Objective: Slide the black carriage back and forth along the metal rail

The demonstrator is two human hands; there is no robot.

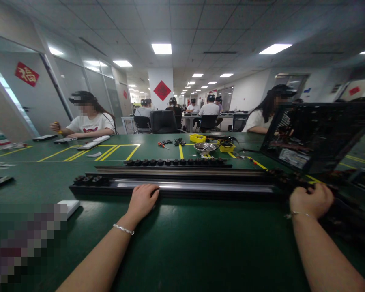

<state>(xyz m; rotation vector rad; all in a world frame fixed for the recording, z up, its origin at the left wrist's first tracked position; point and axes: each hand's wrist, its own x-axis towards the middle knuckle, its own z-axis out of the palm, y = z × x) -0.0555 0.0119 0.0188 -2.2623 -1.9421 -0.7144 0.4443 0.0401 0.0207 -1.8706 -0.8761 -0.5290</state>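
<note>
Across the green desk point(176, 247) in the head view, a long black trough point(200, 195) lies just ahead, its long axis running left to right. The left hand point(143, 199) touches its near edge, left of midlength, fingers bent over; a firm grip cannot be confirmed. The right hand point(312, 200), near the right end, is curled; anything held there is hidden.

The left hand point(142, 200) is wearing a broad, silvery, twisted-looking bracelet point(123, 229) at its wrist; the right hand point(312, 200) is wearing a thinner chain point(299, 213), a small piece dangling left.
</note>
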